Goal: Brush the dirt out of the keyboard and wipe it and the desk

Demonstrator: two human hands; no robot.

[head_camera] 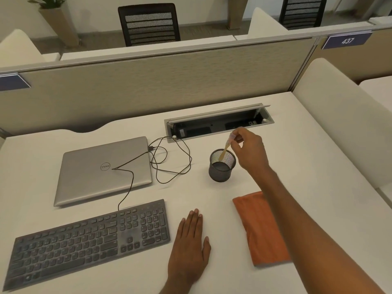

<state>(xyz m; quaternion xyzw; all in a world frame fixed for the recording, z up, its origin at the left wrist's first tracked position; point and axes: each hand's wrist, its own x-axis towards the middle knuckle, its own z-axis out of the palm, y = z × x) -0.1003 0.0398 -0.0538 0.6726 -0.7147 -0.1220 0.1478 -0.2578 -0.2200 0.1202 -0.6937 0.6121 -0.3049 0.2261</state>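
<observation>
Tan brush (225, 148) stands in the mesh cup (220, 171) at centre, pinched by the right hand (251, 151). Left hand (188, 240) lies flat beside the keyboard (84, 240), lower left. A crooked lift could tip the light cup.

The closed silver laptop (84, 177) in front of me carries a round Dell logo (105, 166) in the middle of its lid, and from where I sit the letters read upside down. On the blue sign (346, 40) fixed to the top of the partition (169, 81) at my far right, white digits read 437. The keyboard (89, 240) has marks on its keys, but they are too small and blurred to read, and the second blue sign (12, 81) at the left edge seems to show no legible text.
</observation>
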